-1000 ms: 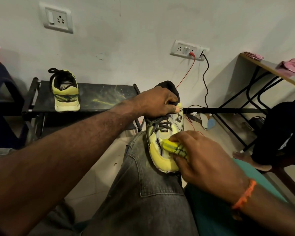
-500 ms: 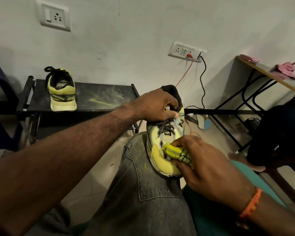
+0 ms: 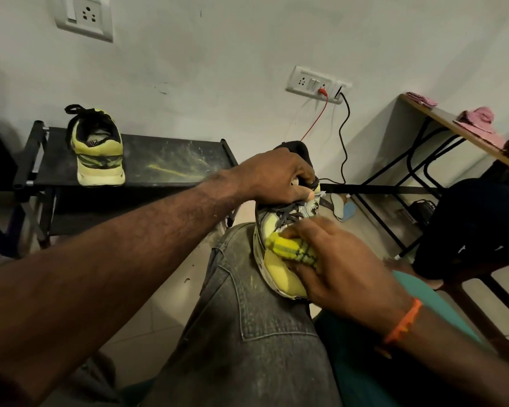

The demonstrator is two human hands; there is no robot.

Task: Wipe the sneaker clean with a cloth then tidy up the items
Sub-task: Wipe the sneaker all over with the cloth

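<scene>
The right hand pinches a yellow checked cloth against the toe of the sneaker, while the left hand grips that sneaker's collar, fingers curled round it. The sneaker rests on the person's knee, yellow with grey laces and a scuffed pale sole. Two sneakers show: a second sneaker stands on the black rack left of the knee. One cloth is in hand.

You can make out only one mark — a dark "N"-shaped logo on the pale side panel of the yellow-and-grey laced sneaker resting on your knee — while the small lettering on the heel of the matching yellow sneaker on the black shelf stays too blurred to read.
</scene>
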